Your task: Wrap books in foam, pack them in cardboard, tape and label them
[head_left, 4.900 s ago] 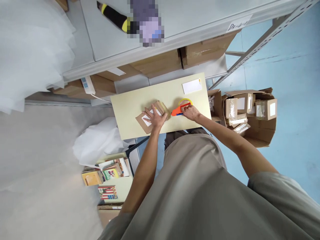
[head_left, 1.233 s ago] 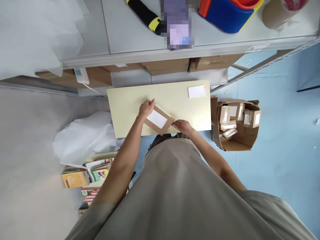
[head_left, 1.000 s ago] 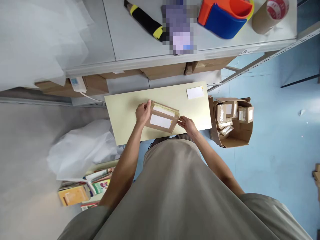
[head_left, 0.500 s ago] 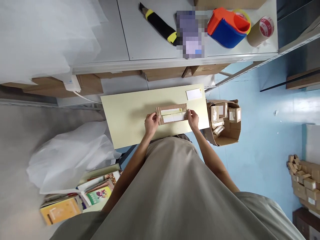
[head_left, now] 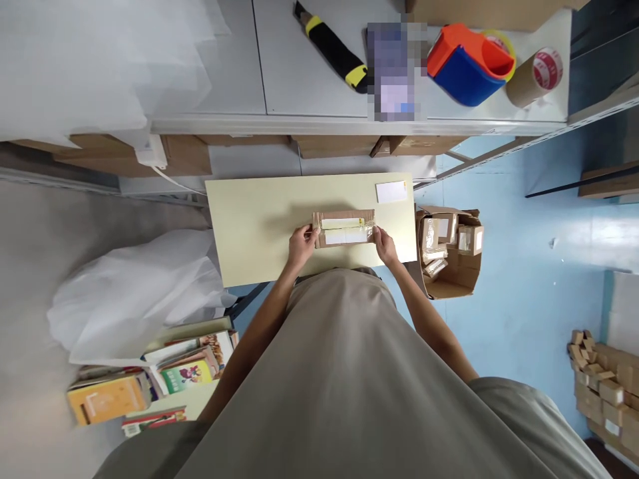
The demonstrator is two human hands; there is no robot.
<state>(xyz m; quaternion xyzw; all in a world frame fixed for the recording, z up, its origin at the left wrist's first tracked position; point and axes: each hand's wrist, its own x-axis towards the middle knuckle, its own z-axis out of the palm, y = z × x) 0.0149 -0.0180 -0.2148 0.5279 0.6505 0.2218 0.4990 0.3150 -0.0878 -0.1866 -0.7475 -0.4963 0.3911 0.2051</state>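
A brown cardboard parcel point(head_left: 344, 214) with clear tape and white label strips is held level above the pale yellow table point(head_left: 249, 226). My left hand point(head_left: 301, 245) grips its left end between thumb and fingers. At the opposite end, my right hand point(head_left: 385, 246) pinches the right edge. A white label sheet point(head_left: 391, 192) with a small yellow mark lies on the table near its far right corner, beyond my right hand. The parcel's underside is hidden from me.
On the shelf above are a utility knife point(head_left: 333, 50), an orange and blue tape dispenser point(head_left: 472, 63) and a tape roll point(head_left: 535, 76). An open carton point(head_left: 453, 286) of taped parcels stands right of the table. Books point(head_left: 110, 399) and white plastic wrapping point(head_left: 134, 293) are at left.
Both hands keep hold of the parcel, which stays nearly in place and sits a little straighter. The camera view has turned slightly, shifting the shelf items rightward.
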